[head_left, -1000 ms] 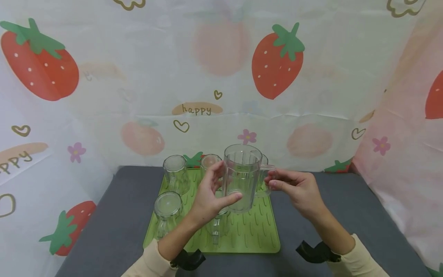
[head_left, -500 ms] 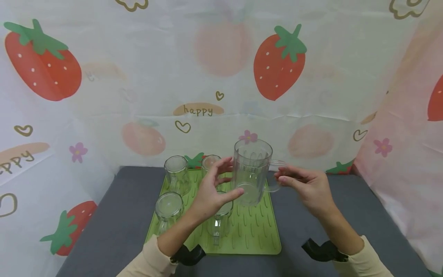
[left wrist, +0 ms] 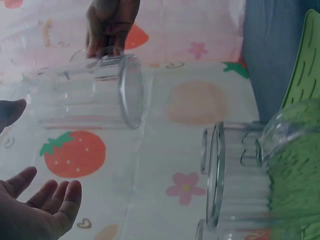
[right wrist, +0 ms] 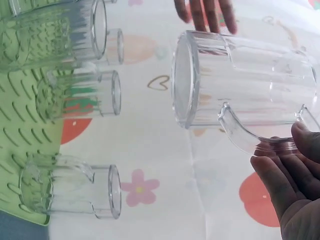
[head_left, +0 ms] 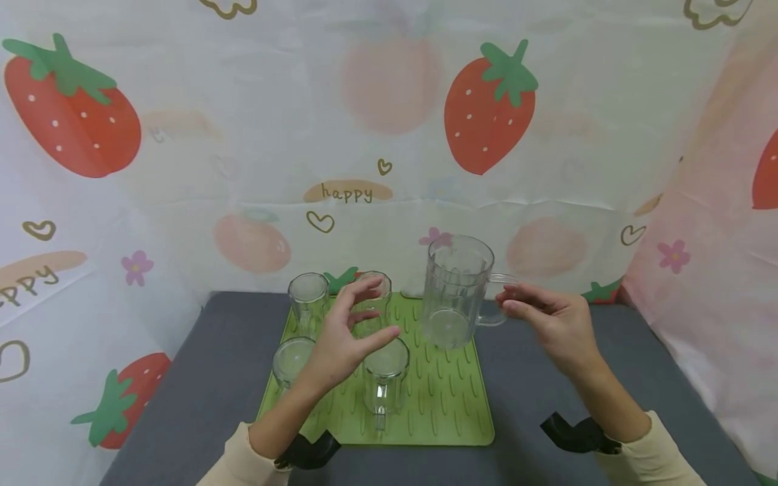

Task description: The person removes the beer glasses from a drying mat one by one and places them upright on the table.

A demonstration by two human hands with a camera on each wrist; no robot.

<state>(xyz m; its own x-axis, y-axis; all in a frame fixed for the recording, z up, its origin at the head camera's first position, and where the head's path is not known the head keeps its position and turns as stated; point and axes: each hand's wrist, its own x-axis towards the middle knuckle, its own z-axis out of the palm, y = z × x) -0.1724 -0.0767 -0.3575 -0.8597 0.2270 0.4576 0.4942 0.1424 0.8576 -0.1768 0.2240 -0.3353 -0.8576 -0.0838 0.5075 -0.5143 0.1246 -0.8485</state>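
As our left hand (head_left: 342, 341) withdraws, fingers apart, our right hand (head_left: 559, 325) alone supports the clear mug (head_left: 457, 293), pinching its handle (right wrist: 244, 137).

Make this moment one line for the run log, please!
right hand: holds transparent mug by handle, raised off green mat | left hand: holds nothing | other transparent mugs: on mat

- Left hand (head_left: 339, 345): thumb spread well apart from gently bent fingers.
- Right hand (head_left: 560, 327): thumb and fingertips pinching; the outer fingers, partly hidden, look curled.
- Left forearm (head_left: 287, 413) and right forearm (head_left: 612, 399): reaching forward, angled inward, hands well apart.
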